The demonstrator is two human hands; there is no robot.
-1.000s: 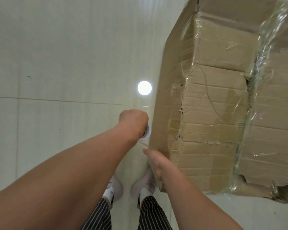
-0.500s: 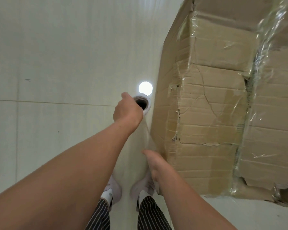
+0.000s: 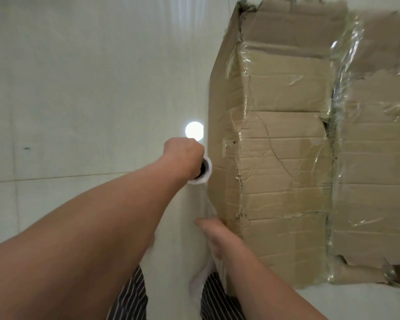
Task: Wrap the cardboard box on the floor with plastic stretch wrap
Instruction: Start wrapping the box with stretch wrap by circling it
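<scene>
A tall, worn cardboard box (image 3: 284, 158) stands on the floor at the right, with clear plastic film clinging to its top and right part. My left hand (image 3: 183, 158) grips the stretch wrap roll (image 3: 202, 172) beside the box's left face, its hollow core end facing me. A sheet of film (image 3: 206, 204) runs from the roll down to my right hand (image 3: 214, 236), which presses flat against the box's near left corner, holding the film there.
Pale tiled floor (image 3: 79, 100) spreads to the left, with a bright round light reflection (image 3: 194, 130) just beyond the roll. My striped trouser legs (image 3: 129, 296) and a white shoe (image 3: 201, 280) show at the bottom.
My left hand has carried the roll away from me along the box's left side, paying out film. The right hand has stayed on the near corner. The view has shifted, showing more of the box top.
</scene>
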